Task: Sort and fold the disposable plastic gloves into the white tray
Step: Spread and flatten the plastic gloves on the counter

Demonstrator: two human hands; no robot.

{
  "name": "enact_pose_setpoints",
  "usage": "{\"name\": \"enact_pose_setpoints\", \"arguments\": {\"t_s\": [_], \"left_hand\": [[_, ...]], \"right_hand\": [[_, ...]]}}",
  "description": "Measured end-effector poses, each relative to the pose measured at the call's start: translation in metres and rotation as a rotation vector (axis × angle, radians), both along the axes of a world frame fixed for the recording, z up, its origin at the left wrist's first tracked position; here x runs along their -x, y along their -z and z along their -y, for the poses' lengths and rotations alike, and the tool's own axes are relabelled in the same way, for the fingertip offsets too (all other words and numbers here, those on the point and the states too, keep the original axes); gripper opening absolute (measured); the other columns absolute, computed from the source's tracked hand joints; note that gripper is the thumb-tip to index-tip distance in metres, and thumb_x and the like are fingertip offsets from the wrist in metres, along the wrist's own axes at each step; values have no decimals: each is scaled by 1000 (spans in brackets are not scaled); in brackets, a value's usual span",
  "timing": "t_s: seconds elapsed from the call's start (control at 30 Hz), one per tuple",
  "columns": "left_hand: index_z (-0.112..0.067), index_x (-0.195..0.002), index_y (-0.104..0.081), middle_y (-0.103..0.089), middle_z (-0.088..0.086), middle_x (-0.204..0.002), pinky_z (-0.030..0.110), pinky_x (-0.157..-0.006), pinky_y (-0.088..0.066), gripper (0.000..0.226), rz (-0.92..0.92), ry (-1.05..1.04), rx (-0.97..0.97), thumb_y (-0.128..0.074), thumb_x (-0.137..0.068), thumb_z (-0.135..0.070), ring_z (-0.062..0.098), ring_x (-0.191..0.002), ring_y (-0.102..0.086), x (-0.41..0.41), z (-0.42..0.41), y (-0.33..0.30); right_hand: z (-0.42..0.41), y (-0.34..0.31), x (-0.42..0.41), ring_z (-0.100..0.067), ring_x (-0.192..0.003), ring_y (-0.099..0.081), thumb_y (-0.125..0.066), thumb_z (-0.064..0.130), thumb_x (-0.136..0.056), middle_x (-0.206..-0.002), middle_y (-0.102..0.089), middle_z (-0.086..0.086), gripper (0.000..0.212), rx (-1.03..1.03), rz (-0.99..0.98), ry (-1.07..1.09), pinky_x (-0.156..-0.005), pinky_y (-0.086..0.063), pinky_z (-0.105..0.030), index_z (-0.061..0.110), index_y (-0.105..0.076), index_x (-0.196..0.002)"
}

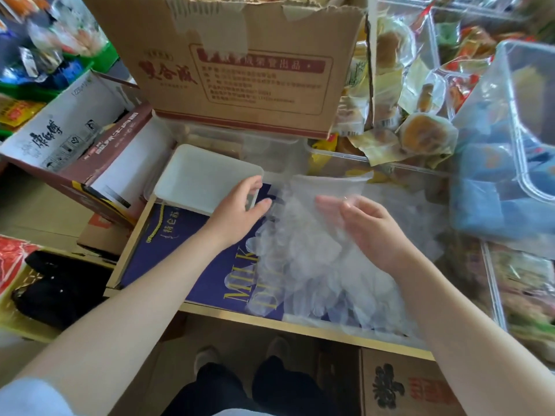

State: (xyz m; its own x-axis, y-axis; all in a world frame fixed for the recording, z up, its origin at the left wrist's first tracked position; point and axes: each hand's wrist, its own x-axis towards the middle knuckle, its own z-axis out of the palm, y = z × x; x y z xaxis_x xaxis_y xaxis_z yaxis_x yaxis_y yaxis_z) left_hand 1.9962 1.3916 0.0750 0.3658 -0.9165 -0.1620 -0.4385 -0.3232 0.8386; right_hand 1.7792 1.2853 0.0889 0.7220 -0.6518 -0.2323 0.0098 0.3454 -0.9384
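Gripping the white tray (198, 178) corner, left hand (240, 210), right hand (365, 228) pinching clear gloves (303, 265) (loosely heaped)

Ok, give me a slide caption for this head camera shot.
Left hand grips the empty white tray while the right hand lifts clear plastic gloves off a purple box.

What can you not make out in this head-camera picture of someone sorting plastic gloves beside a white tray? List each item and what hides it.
1. Number of gloves: clear sheets overlap in one pile.
2. Near corner of the white tray: covered by the left hand.
3. Whether the right hand pinches a glove: film blurs its fingertips.
4. Purple box lettering: hidden by gloves and the left arm.
5. Cardboard box small print: blurred.
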Motion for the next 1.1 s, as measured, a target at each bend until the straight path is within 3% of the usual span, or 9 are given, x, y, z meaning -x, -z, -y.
{"name": "enact_pose_setpoints", "arguments": {"t_s": [0.17, 0.23, 0.27, 0.4, 0.6, 0.7, 0.87, 0.97, 1.1], "left_hand": [[-13, -141, -36, -48, -4, -138, 33, -111, -31, 120, -830, 9, -48, -73, -45, -75, 13, -128, -44, 14, 8, -20], [-14, -121, -57, -65, 2, -120, 31, -98, -46, 97, -942, 100, -61, -76, -45, -71, 16, -116, -58, 16, 7, -19], [-16, -108, -64, -69, 2, -108, 28, -89, -51, 78, -963, 118, -63, -77, -50, -66, 16, -107, -63, 18, 6, -18], [-15, -79, -63, -66, -5, -64, 19, -52, -43, 11, -621, -73, -80, -62, -86, -23, 4, -53, -57, 34, -4, -14], [-18, -95, -66, -59, 2, -65, 19, -39, -32, 20, -455, -273, -106, -46, -98, -19, 2, -32, -35, 35, -44, -1], [-23, -107, -62, -66, 2, -70, 14, -38, -36, 28, -475, -395, -80, -36, -101, -24, 6, -38, -41, 25, -66, 0], [-34, -122, -49, -70, -2, -100, 23, -65, -53, 30, -815, -645, 64, -27, -102, -32, 11, -79, -69, -3, -108, 9], [-30, -123, -50, -67, -1, -112, 27, -77, -56, 30, -1078, -713, 219, -29, -101, -31, 14, -93, -68, -15, -129, 16], [-26, -118, -55, -66, -2, -117, 30, -89, -52, 30, -1274, -695, 369, -30, -101, -28, 15, -103, -65, -25, -148, 20]], "right_hand": [[-2, -22, 9, -16, -110, -62, -72, 38, -67, -111, -69, -4, 30, -245, 164, -218, -94, -49, -27, 14, -76, -85], [-3, -26, 9, -4, -87, -68, -61, 25, -74, -93, -73, 4, 27, -195, 67, -192, -73, -52, -13, 0, -62, -65], [-3, -24, 9, -1, -71, -66, -57, 15, -78, -82, -71, 6, 29, -196, -7, -141, -62, -50, -9, -8, -45, -65], [-10, 0, 10, -9, -40, -48, -54, 12, -94, -66, -65, 2, 14, 28, -374, -148, -37, -36, -18, 1, -58, -85], [-21, 27, -3, -9, -31, -27, -58, 16, -92, -55, -54, -3, 14, 95, -491, -199, -36, -22, -20, 9, -62, -81], [-21, 31, -18, -13, -48, -41, -61, 27, -89, -63, -56, -5, 20, 113, -502, -267, -42, -34, -19, 11, -64, -76], [-25, 53, -44, -16, -106, -62, -75, 64, -58, -102, -71, 3, 53, -302, -136, -390, -92, -43, -29, 26, -71, -93], [-42, 64, -70, -19, -100, -64, -78, 58, -60, -106, -68, -1, 70, -411, -134, -384, -85, -45, -27, 20, -57, -116], [-77, 63, -107, -16, -72, -59, -63, 15, -87, -89, -60, -4, 38, -320, -366, -301, -70, -52, -27, 8, -52, -122]]}}
